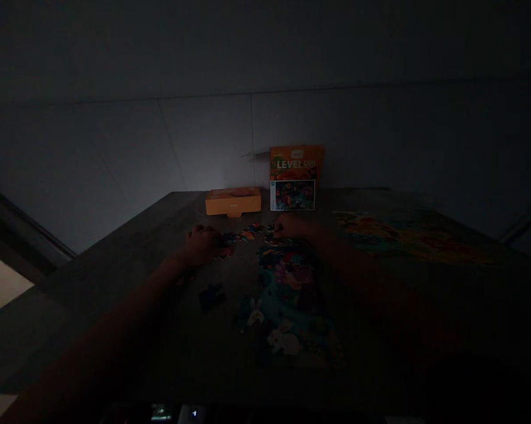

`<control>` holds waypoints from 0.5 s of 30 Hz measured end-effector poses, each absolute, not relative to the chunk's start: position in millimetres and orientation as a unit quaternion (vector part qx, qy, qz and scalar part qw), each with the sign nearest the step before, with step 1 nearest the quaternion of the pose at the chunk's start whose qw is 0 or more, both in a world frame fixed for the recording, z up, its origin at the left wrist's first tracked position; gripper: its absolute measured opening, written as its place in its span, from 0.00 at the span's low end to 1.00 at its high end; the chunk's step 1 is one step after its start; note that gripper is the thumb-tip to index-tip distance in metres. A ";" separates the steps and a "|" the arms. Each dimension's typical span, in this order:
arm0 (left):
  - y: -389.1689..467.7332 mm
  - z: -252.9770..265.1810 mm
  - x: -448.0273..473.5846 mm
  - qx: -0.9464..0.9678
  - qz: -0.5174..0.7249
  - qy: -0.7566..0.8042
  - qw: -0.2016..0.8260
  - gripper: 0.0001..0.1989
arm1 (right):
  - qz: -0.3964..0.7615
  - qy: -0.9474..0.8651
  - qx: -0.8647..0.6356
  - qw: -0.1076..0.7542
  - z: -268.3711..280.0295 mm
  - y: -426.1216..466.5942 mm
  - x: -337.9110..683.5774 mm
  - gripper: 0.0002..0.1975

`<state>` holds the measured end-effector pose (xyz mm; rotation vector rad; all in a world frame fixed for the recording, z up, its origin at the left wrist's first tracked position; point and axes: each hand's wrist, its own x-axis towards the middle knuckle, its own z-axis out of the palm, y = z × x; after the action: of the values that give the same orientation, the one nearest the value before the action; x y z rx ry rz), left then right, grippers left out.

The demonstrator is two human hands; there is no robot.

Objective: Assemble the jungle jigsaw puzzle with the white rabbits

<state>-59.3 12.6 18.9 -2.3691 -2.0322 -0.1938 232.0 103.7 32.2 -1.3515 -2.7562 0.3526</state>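
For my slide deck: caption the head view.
Left hand and right hand among jigsaw pieces, near a partly assembled puzzle, in dim light.

The scene is very dim and underexposed, with a faint grey glow on the wall (221, 138) towards eleven o'clock and the brightest patch on the pale floor (3, 282) between eight and nine. From three to six o'clock the table (393, 365) sinks almost to black, swallowing much of the right forearm (358, 271). Murk softens the puzzle (283, 300) just below centre, its darker piece edges hard to make out.
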 end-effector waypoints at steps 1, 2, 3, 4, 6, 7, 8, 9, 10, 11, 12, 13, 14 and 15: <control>12.6 19.5 -58.7 -0.756 -0.061 -0.651 0.000 0.27 | 0.112 -0.892 -0.438 0.026 32.5 103.5 231.8 0.08; 12.9 19.9 -58.3 -0.756 -0.063 -0.651 -0.004 0.26 | 0.109 -0.892 -0.438 0.026 32.9 103.4 231.6 0.08; 13.4 20.4 -58.5 -0.758 -0.066 -0.649 -0.004 0.24 | 0.108 -0.892 -0.438 0.025 33.2 103.3 231.4 0.08; 13.9 21.4 -59.2 -0.760 -0.071 -0.646 -0.001 0.21 | 0.106 -0.893 -0.437 0.024 33.5 103.1 231.2 0.08; 14.5 25.1 -62.3 -0.764 -0.085 -0.640 0.018 0.16 | 0.104 -0.894 -0.435 0.020 34.3 102.4 230.8 0.08; 14.2 27.9 -64.4 -0.764 -0.088 -0.638 0.029 0.14 | 0.102 -0.894 -0.436 0.018 34.7 101.7 230.7 0.09; 13.4 31.3 -66.5 -0.766 -0.086 -0.636 0.038 0.14 | 0.100 -0.894 -0.436 0.017 35.1 100.9 230.7 0.09; 11.9 34.8 -68.5 -0.768 -0.078 -0.634 0.043 0.14 | 0.098 -0.894 -0.437 0.015 35.5 100.1 230.8 0.09; 10.0 38.1 -70.1 -0.772 -0.065 -0.631 0.041 0.15 | 0.096 -0.894 -0.438 0.013 35.9 99.2 230.9 0.10; 7.8 41.1 -71.2 -0.776 -0.048 -0.627 0.033 0.15 | 0.095 -0.894 -0.438 0.011 36.3 98.4 231.2 0.10; 5.5 43.3 -71.8 -0.782 -0.031 -0.623 0.021 0.16 | 0.093 -0.895 -0.437 0.009 36.8 97.8 231.4 0.11; 3.3 44.8 -71.9 -0.787 -0.016 -0.617 0.008 0.18 | 0.090 -0.896 -0.435 0.006 37.2 97.3 231.6 0.11; 1.5 45.3 -71.5 -0.792 -0.005 -0.611 -0.003 0.20 | 0.086 -0.897 -0.433 0.003 37.7 96.9 231.6 0.11; 0.1 45.1 -70.8 -0.796 0.000 -0.605 -0.012 0.23 | 0.080 -0.899 -0.431 -0.001 38.3 96.2 231.5 0.11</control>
<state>-70.8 0.1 45.1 -2.5208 -1.9135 0.0009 231.5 96.2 38.3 -1.3543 -2.8258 0.2505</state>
